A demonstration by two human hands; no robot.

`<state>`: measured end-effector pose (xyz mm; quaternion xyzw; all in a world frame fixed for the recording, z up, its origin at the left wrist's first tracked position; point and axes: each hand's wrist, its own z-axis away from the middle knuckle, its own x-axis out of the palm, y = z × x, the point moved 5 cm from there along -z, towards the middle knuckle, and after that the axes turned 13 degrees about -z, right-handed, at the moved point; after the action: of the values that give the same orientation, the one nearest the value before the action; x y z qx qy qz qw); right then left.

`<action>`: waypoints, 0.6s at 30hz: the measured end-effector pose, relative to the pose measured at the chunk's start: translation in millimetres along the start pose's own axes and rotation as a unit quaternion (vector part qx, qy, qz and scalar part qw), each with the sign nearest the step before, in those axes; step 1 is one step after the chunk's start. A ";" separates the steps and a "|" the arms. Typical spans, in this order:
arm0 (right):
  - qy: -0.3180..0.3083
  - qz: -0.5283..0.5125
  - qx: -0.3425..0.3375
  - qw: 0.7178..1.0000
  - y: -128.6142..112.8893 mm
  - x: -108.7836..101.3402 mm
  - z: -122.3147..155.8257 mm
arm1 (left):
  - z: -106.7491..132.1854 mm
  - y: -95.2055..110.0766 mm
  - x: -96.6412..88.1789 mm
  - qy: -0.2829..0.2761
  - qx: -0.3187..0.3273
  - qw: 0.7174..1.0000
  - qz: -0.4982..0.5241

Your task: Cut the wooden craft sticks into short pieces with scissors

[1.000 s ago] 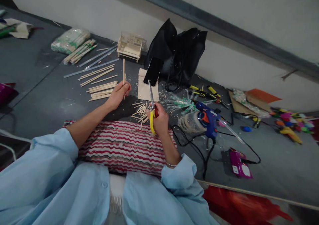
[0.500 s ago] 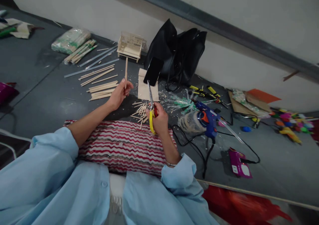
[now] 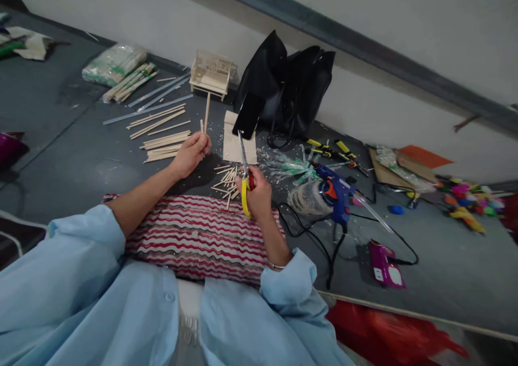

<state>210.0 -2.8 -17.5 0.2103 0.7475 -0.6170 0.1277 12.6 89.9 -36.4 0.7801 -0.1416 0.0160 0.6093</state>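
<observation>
My left hand (image 3: 195,153) is closed around thin wooden sticks (image 3: 208,111); a long one and a shorter one poke up from the fingers. In my right hand (image 3: 259,194) is a pair of scissors (image 3: 243,155) with yellow and red handles, its blades pointing away from me and looking closed. A heap of short cut stick pieces (image 3: 227,182) lies on the table beside the scissors. Longer sticks (image 3: 164,146) are laid in rows left of my left hand. Past the scissor tips, a black phone (image 3: 249,115) rests partly on a beige paper (image 3: 230,149).
A small wooden model (image 3: 210,74) stands by the wall next to a black bag (image 3: 289,85). To the right, a blue glue gun (image 3: 342,198) leans on a clear bottle (image 3: 309,197), its cord trailing over the table. A striped cushion (image 3: 198,236) lies before me.
A shorter stick now shows beside the long one in my left hand, and the fingers of that hand have drawn together. My right hand and the scissors have hardly moved.
</observation>
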 end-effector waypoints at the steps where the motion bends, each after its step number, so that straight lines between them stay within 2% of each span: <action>1: -0.001 0.000 0.000 1.000 0.3 0.1 0.1 | 0.3 0.4 -1.0 -0.005 0.000 1.000 -0.023; 5: -0.003 -0.003 0.001 1.000 1.5 0.6 0.3 | 0.9 10.0 -4.1 -0.018 0.009 0.987 -0.160; 7: -0.001 -0.005 0.000 1.000 1.9 0.8 0.3 | 0.6 17.0 -5.8 -0.008 0.020 0.982 -0.188; 10: 0.001 -0.009 -0.003 1.000 1.9 1.0 0.0 | -0.9 19.0 -6.2 -0.010 0.009 0.986 -0.168; 14: 0.002 -0.009 0.002 1.000 2.0 0.7 -0.9 | -3.3 10.9 -5.6 -0.020 -0.015 0.995 -0.093; 18: 0.006 -0.010 0.006 1.000 1.0 0.1 -0.8 | -4.6 6.7 -5.0 -0.013 -0.020 0.997 -0.077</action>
<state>210.4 -1.8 -18.2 0.2074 0.7467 -0.6213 0.1158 6.9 93.8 -29.9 0.7764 -0.0893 -0.0439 0.6224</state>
